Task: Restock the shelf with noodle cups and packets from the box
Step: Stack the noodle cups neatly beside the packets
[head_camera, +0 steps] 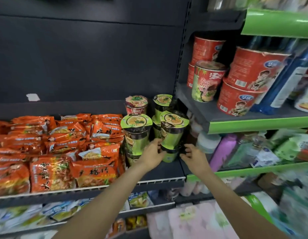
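Noodle cups (174,133) are what I am handling: a green-lidded stack at the right end of the dark shelf (163,169), close against the upright that divides this bay from the next. There is only the head view to go through. In it, my left hand (152,155) has its fingers curled against the left side of the stack, low down where the top cup sits on the one beneath. My right hand (193,155) mirrors it on the right side, fingers bent round the dark band at the same height. Both hands look to be holding the cup between them, though motion blur keeps me from saying how firmly.

Just left of this stack stands another green-lidded stack (136,135), touching or nearly touching it, and behind are two more cups, one with a pink and red lid (136,105). Orange noodle packets (63,152) fill the rest of the shelf to the left in overlapping rows. Red tubs (249,80) sit on the higher shelf to the right. The box is not in view.

I judge that I am seating a cup on top of its stack, squaring it up. The next move calls for letting go gently, both hands at once, so the column does not tip toward its neighbour or off the front rail, then turning back to the box for more stock.
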`<state>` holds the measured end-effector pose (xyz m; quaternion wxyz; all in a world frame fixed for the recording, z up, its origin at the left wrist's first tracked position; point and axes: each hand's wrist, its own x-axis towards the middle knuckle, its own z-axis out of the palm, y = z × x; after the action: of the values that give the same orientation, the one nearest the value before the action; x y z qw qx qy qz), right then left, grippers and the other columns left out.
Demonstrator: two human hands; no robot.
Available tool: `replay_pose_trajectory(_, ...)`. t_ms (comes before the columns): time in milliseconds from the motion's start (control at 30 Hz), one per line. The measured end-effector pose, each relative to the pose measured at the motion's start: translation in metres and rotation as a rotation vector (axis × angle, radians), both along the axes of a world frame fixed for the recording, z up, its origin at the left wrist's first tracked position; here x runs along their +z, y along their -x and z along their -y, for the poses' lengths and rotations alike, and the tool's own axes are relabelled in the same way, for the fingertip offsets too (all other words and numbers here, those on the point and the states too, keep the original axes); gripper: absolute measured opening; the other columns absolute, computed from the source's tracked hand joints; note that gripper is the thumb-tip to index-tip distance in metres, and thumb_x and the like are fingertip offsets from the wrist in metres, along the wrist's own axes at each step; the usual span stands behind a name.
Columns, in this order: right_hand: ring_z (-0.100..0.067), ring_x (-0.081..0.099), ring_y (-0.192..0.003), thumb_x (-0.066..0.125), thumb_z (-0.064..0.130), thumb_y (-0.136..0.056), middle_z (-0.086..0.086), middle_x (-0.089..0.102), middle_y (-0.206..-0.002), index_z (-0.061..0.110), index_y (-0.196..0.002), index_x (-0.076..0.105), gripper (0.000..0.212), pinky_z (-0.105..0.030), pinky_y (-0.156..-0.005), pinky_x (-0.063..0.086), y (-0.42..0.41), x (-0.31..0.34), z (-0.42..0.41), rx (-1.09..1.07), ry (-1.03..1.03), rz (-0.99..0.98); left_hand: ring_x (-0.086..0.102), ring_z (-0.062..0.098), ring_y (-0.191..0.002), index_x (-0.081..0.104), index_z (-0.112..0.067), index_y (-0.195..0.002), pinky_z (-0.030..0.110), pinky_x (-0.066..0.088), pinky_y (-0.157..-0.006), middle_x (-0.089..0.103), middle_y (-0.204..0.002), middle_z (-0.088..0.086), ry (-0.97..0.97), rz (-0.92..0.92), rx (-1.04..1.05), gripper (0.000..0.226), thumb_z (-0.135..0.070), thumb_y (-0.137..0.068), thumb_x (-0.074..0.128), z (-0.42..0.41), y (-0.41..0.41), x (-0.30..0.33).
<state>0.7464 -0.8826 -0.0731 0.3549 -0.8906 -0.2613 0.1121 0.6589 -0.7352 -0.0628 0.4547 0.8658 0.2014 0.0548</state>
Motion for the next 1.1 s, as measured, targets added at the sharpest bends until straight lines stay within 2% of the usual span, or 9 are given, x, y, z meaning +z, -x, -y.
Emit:
replay_pose_trajectory(100,-0.034,0.046,-0.124,0.065,0.018,-0.087,-0.02,0.047,-0.135,0.003,-0.143,0.029,0.068,-0.041,-0.102,0.04,-0.008,-0.014,-0.012,-0.02,-0.045,-0.073,0.041,0.025,-0.129,0.025,-0.01,-0.145,0.031,0.037,-0.102,0.041,-0.143,0.009,0.059,-0.034,0.005,0.064,-0.011,-0.09,0.057,0.0,-0.017,-0.005)
replay_pose_trajectory(267,-0.035,0.04,-0.131,0.068,0.03,-0.084,-0.018,0.034,-0.147,0.003,-0.148,0.014,0.088,-0.046,-0.105,0.038,-0.026,-0.038,-0.031,-0.042,-0.059,-0.175,0.042,0.026,-0.128,0.024,-0.013,-0.146,0.029,0.037,-0.099,0.042,-0.142,0.008,0.134,-0.076,0.072,0.069,-0.01,-0.086,0.058,-0.007,-0.042,-0.016)
replay_pose_trajectory(400,-0.033,0.046,-0.126,0.067,0.024,-0.085,-0.018,0.041,-0.142,0.004,-0.147,0.021,0.079,-0.045,-0.102,0.041,-0.032,-0.042,-0.034,-0.041,-0.088,-0.178,0.044,0.025,-0.126,0.025,-0.017,-0.145,0.041,0.04,-0.105,0.044,-0.141,0.008,0.221,-0.067,0.074,0.074,-0.009,-0.081,0.06,-0.01,-0.051,-0.034)
replay_pose_trajectory(500,-0.035,0.048,-0.123,0.068,0.014,-0.084,-0.022,0.043,-0.138,0.001,-0.145,0.024,0.076,-0.044,-0.101,0.041,-0.039,-0.043,-0.034,-0.017,-0.09,-0.151,0.042,0.025,-0.129,0.025,-0.019,-0.146,0.043,0.04,-0.105,0.041,-0.143,0.008,0.247,-0.043,0.085,0.075,-0.006,-0.081,0.059,-0.013,-0.053,-0.039)
replay_pose_trajectory(667,-0.033,0.042,-0.13,0.069,0.004,-0.08,-0.02,0.031,-0.148,0.003,-0.146,0.019,0.083,-0.041,-0.106,0.037,-0.057,-0.044,-0.035,0.006,-0.099,-0.199,0.041,0.007,-0.115,0.024,-0.015,-0.146,0.024,0.037,-0.097,0.043,-0.123,-0.009,0.35,-0.012,0.083,0.07,-0.004,-0.087,0.06,-0.005,-0.047,-0.035)
replay_pose_trajectory(733,-0.032,0.039,-0.132,0.072,0.005,-0.078,-0.019,0.028,-0.149,0.004,-0.147,0.017,0.088,-0.041,-0.108,0.035,-0.062,-0.043,-0.036,0.02,-0.104,-0.224,0.044,0.01,-0.119,0.023,-0.013,-0.146,0.027,0.039,-0.099,0.047,-0.129,-0.004,0.341,-0.002,0.113,0.071,-0.003,-0.087,0.06,-0.007,-0.048,-0.038)
replay_pose_trajectory(867,-0.034,0.036,-0.132,0.076,0.015,-0.076,-0.02,0.035,-0.143,0.003,-0.145,0.025,0.086,-0.043,-0.107,0.033,-0.059,-0.046,-0.038,-0.038,-0.127,-0.074,0.041,0.025,-0.131,0.022,-0.013,-0.147,0.042,0.041,-0.105,0.043,-0.143,0.009,0.305,0.006,0.187,0.072,-0.004,-0.085,0.058,-0.017,-0.056,-0.032)
replay_pose_trajectory(1033,-0.031,0.047,-0.122,0.073,0.027,-0.08,-0.02,0.043,-0.135,0.0,-0.142,0.03,0.08,-0.041,-0.101,0.041,-0.054,-0.052,-0.044,-0.102,-0.155,-0.103,0.04,0.024,-0.131,0.023,-0.02,-0.147,0.045,0.038,-0.106,0.042,-0.143,0.005,0.351,0.016,0.141,0.08,-0.006,-0.077,0.058,-0.022,-0.064,-0.026)
replay_pose_trajectory(1100,-0.032,0.048,-0.122,0.068,0.024,-0.085,-0.021,0.043,-0.136,-0.001,-0.142,0.03,0.073,-0.041,-0.102,0.039,-0.059,-0.053,-0.044,-0.105,-0.13,-0.11,0.04,0.023,-0.131,0.024,-0.021,-0.147,0.046,0.039,-0.106,0.041,-0.144,0.004,0.371,0.02,0.134,0.085,-0.011,-0.069,0.058,-0.02,-0.063,-0.028)
